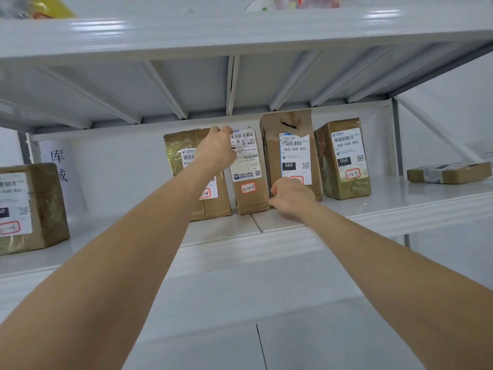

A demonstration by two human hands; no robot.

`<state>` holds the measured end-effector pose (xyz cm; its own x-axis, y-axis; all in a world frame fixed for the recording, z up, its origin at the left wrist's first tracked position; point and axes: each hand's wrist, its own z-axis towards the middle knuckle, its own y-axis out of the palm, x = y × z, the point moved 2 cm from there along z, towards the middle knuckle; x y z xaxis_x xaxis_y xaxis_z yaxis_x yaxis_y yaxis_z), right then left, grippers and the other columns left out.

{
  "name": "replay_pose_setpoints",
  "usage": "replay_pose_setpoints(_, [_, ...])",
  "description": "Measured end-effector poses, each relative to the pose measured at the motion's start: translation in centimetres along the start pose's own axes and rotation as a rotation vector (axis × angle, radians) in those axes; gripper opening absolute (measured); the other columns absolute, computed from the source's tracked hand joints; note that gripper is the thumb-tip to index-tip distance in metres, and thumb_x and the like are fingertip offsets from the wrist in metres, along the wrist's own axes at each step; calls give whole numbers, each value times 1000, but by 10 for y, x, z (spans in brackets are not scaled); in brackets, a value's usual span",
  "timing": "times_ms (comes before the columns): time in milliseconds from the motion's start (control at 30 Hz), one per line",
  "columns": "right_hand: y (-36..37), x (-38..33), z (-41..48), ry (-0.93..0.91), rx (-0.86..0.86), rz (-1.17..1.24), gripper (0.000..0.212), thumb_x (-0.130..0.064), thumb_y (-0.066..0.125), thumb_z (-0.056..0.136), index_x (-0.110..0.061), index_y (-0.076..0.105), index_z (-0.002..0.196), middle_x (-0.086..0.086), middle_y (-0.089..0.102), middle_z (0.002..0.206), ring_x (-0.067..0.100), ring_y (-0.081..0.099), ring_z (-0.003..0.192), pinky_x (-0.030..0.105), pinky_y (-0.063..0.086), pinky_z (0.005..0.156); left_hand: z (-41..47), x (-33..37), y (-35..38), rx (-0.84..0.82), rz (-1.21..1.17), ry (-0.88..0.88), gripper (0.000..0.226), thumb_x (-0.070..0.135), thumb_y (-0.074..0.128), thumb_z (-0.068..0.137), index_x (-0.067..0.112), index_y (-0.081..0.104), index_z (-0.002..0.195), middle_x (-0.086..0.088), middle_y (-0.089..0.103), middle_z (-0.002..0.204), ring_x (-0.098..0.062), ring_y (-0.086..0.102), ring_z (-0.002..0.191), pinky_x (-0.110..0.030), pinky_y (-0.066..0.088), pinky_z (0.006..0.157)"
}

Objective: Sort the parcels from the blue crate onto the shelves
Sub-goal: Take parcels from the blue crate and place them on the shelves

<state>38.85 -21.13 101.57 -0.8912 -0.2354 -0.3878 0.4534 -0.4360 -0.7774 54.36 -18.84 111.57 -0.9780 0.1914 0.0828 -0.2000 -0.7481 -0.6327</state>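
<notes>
Several brown cardboard parcels stand upright in a row on the white shelf. My left hand grips the top edge of the parcel tagged 3-2-5, between it and the taped parcel on its left. My right hand curls its fingers around the lower right edge of that same parcel, in front of the taller parcel labelled 060. A further parcel tagged 3-2-7 stands to the right. The blue crate is out of view.
A large parcel stands at the shelf's left end. A flat parcel lies at the right end. The upper shelf hangs low overhead with items on it. A paper sign hangs on the back wall.
</notes>
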Motion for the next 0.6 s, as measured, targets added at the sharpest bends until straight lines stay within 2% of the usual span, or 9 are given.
replay_pose_setpoints(167, [-17, 3, -30, -52, 87, 90, 24, -25, 56, 92, -22, 61, 115, 2, 62, 115, 24, 57, 104, 31, 45, 76, -40, 3, -16, -3, 42, -18, 53, 13, 58, 87, 16, 41, 138, -8, 42, 136, -27, 51, 116, -37, 46, 86])
replay_pose_setpoints(267, [-24, 5, -54, -120, 144, 210, 21, -24, 60, 87, -25, 62, 107, 0, 63, 113, 23, 58, 104, 33, 49, 81, -69, 6, -25, -5, 30, -17, 48, 13, 57, 88, 16, 46, 134, -8, 45, 133, -26, 55, 113, -39, 46, 92])
replay_pose_setpoints(467, [-28, 23, -102, -155, 144, 303, 25, -20, 62, 83, -23, 62, 108, 0, 63, 112, 22, 58, 105, 33, 49, 84, -126, 26, -30, -107, 30, -65, 49, 16, 59, 87, 17, 46, 134, -6, 44, 133, -24, 56, 111, -44, 48, 93])
replay_pose_setpoints(600, [-34, 28, -124, -149, 135, 298, 27, -20, 59, 85, -22, 61, 113, 2, 61, 115, 23, 57, 108, 34, 47, 87, -148, 41, -38, -141, -1, -59, 47, 10, 56, 88, 15, 46, 134, -7, 45, 133, -24, 56, 111, -41, 49, 92])
